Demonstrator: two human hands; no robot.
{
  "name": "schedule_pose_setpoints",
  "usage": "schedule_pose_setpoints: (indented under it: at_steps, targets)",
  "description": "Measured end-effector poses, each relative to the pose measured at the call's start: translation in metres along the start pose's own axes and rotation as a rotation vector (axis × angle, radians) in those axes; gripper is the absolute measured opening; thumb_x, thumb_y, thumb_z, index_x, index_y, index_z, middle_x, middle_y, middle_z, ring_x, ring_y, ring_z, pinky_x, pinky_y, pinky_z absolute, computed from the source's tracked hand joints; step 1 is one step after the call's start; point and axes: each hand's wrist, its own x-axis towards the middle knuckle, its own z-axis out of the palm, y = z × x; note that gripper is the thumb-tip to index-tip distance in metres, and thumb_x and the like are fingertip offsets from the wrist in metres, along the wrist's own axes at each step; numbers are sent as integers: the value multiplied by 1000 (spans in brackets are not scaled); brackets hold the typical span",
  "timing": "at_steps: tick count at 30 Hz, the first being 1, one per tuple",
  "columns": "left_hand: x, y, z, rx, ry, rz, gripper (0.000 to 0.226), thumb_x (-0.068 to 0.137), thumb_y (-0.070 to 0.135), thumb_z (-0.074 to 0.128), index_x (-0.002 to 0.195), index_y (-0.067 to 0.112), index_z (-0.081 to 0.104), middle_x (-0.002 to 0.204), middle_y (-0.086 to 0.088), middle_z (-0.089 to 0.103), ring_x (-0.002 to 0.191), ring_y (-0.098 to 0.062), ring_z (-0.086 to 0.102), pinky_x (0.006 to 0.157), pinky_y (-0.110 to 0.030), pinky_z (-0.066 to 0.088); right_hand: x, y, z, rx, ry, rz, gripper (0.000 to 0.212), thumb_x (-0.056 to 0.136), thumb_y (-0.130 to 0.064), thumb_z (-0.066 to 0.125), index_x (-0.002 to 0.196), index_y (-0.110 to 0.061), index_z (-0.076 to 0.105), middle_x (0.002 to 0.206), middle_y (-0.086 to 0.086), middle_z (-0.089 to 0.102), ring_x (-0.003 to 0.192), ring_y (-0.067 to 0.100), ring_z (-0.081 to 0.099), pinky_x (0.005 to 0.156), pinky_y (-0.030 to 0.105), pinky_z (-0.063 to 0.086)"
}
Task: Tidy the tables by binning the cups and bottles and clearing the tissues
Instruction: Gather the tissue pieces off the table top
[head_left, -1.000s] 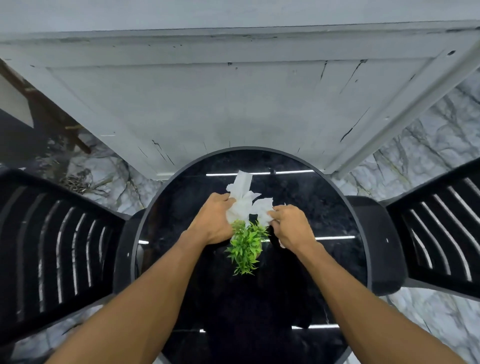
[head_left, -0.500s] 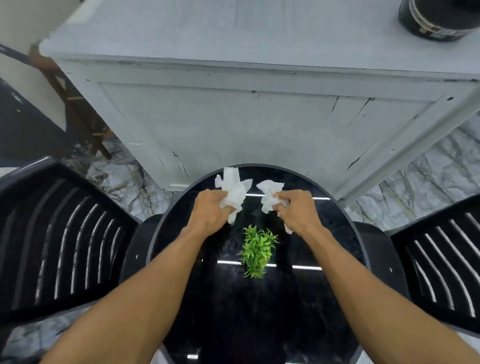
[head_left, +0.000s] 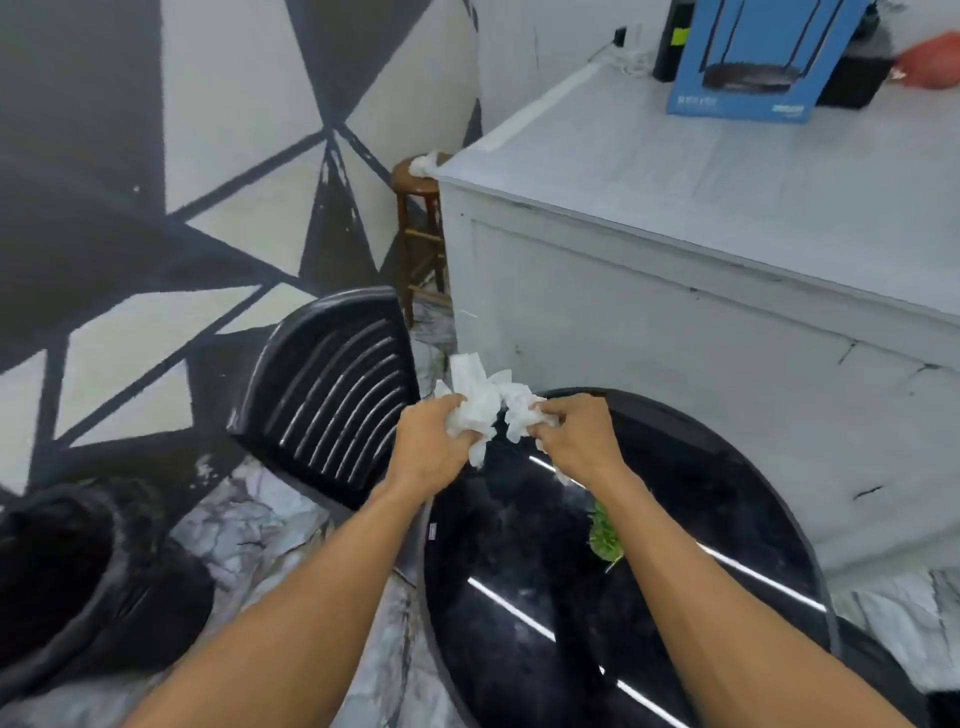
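Tissues (head_left: 480, 402), white and crumpled, are clutched in both hands. The left hand (head_left: 427, 448) has its fingers curled around one wad, whose loose ends stick up past the knuckles. The right hand (head_left: 577, 441) pinches a second wad between thumb and fingertips. The two wads meet between the hands, held in the air over the far left rim of a glossy round black table (head_left: 519, 551). A small green plant (head_left: 605, 538) lies on the table, partly hidden by the right forearm. A black slatted chair (head_left: 332, 384) stands just left of the hands, and a grey counter (head_left: 675, 218) rises just behind the table, carrying a blue box (head_left: 753, 62). A wooden stool (head_left: 415, 208) stands at the counter's far corner. A black bin bag (head_left: 78, 571) sits on the marble floor (head_left: 249, 525), low left.
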Motion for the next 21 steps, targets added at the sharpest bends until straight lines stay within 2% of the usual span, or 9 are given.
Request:
schedule_pose_setpoints:
  at_steps: [2, 4, 6, 8, 10, 12, 14, 18, 21]
  targets:
    - [-16, -25, -33, -13, 70, -67, 45, 81, 25, 79, 123, 11, 68, 111, 0, 71, 101, -16, 65, 92, -26, 50, -1, -27, 33, 0, -57, -37, 25, 82, -13, 74, 107, -10, 77, 96, 3, 73, 85, 12, 62, 89, 30, 52]
    - [-31, -55, -66, -16, 149, -138, 43, 79, 20, 80, 119, 12, 71, 106, 0, 72, 98, -18, 66, 87, -24, 49, -4, -57, 69, -8, -128, -80, 29, 83, -12, 74, 112, -8, 74, 110, 2, 71, 102, 13, 62, 98, 27, 48]
    - [-46, -89, -98, -18, 230, -219, 46, 76, 22, 81, 120, 13, 70, 110, 0, 71, 100, -18, 65, 90, -27, 49, -7, -86, 111, -39, -198, -136, 29, 83, -12, 74, 112, -9, 75, 114, 3, 71, 109, 17, 63, 96, 23, 45]
    - [-60, -128, -130, -3, 304, -290, 52, 74, 28, 81, 123, 16, 69, 115, -1, 71, 105, -18, 64, 96, -30, 50, -11, -116, 156, -88, -248, -202, 27, 83, -12, 73, 110, -9, 76, 109, 3, 73, 106, 16, 64, 87, 15, 42]
    - [-75, -168, -160, -11, 363, -361, 52, 74, 29, 81, 122, 16, 69, 115, -2, 71, 103, -17, 64, 92, -25, 49, -18, -146, 205, -120, -292, -252, 26, 81, -13, 74, 107, -10, 77, 103, 2, 75, 99, 16, 66, 78, 12, 38]
    - [-91, -210, -190, -38, 406, -431, 49, 76, 25, 81, 122, 14, 69, 114, -2, 71, 99, -15, 64, 85, -18, 46, -26, -174, 261, -138, -351, -278, 27, 79, -14, 77, 106, -10, 78, 101, 3, 76, 97, 16, 67, 77, 15, 42]
    - [-107, -251, -221, -40, 439, -503, 50, 75, 27, 81, 122, 16, 69, 114, -3, 71, 100, -17, 65, 88, -25, 50, -36, -202, 318, -142, -408, -291, 28, 79, -14, 79, 106, -8, 77, 104, 3, 76, 97, 16, 68, 81, 18, 48]
    - [-137, -324, -283, -19, 497, -612, 52, 75, 28, 81, 124, 15, 68, 117, -4, 68, 105, -19, 63, 89, -24, 46, -58, -253, 413, -142, -513, -304, 27, 81, -11, 79, 108, -6, 76, 103, 4, 76, 78, 8, 62, 64, 7, 43]
    - [-154, -368, -324, -43, 552, -678, 50, 77, 24, 81, 124, 15, 67, 116, -3, 67, 104, -19, 61, 87, -21, 45, -66, -287, 469, -132, -556, -296, 27, 79, -11, 80, 106, -8, 77, 102, 5, 76, 80, 10, 64, 69, 12, 45]
